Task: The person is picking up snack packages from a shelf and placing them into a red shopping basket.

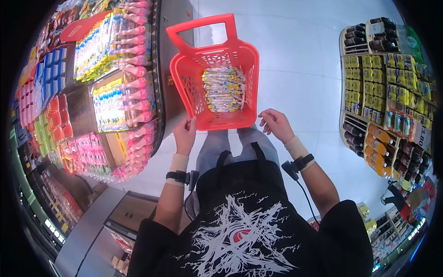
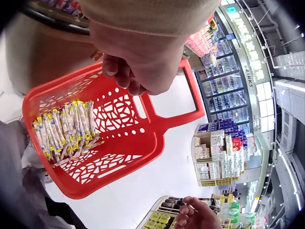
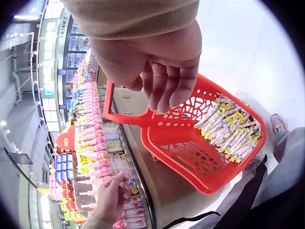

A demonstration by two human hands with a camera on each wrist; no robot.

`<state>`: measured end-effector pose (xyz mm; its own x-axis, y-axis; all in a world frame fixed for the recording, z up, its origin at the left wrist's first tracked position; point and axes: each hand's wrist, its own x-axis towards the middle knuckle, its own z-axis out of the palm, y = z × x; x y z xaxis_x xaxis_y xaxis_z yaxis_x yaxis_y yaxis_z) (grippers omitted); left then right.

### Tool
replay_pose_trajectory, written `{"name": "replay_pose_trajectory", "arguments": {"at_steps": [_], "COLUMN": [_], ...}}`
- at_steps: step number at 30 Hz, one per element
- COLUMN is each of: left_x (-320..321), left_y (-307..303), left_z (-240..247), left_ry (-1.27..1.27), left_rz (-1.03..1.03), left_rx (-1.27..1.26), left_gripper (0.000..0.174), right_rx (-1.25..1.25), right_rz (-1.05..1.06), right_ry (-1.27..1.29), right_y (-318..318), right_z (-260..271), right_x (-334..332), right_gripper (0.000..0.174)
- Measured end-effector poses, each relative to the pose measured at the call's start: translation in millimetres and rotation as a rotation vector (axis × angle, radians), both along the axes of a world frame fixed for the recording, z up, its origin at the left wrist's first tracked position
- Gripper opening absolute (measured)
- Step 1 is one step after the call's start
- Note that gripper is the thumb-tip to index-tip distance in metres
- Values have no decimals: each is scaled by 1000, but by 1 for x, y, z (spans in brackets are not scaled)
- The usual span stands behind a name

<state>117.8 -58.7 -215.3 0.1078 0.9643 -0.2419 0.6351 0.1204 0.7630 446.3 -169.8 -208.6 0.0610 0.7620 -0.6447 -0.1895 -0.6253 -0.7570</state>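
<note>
A red plastic shopping basket (image 1: 183, 85) stands upright in front of my legs, its handle (image 1: 203, 19) tilted to the far side. Inside, long thin wrapped sticks (image 1: 224, 90) with yellow ends lie piled in rows. My left hand (image 1: 185, 135) hangs by the basket's near left corner, fingers loosely bent and holding nothing. Off the near right corner is my right hand (image 1: 277, 124), its fingers also relaxed with nothing in them. From the right wrist view, the right hand (image 3: 152, 67) overlaps the basket's rim.
Close on the left, a display shelf (image 1: 159, 69) carries packets and a row of pink-topped items (image 1: 140, 83). Drink shelves (image 1: 364, 87) with bottles and yellow packs stand to the right. Pale tiled floor (image 1: 295, 55) runs between them.
</note>
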Motion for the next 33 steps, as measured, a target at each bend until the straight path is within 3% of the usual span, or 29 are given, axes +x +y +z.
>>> {"name": "replay_pose_trajectory", "arguments": {"at_steps": [9,14,22,27,33], "left_x": [-7,-14,-3,19,17], "left_y": [11,21,38,47,50], "left_z": [-86,-158,-264,-314,-387], "left_ry": [-40,-19,-215,-280,-223], "left_rz": [31,26,159,167,138], "left_rx": [-254,-311,-655,-712,-673], "left_gripper": [24,25,22,24,25], "right_rx": [-114,-125,-224,-176,-226], "right_rz": [14,75,60,40,-24], "right_ry": [-15,-96,-50,-66,-23], "right_y": [28,57,95,106,110], "right_z": [-66,-123,-230,-332,-395], "right_x": [-25,-41,-67,-81,-88], "right_gripper": [23,25,24,23,26]}}
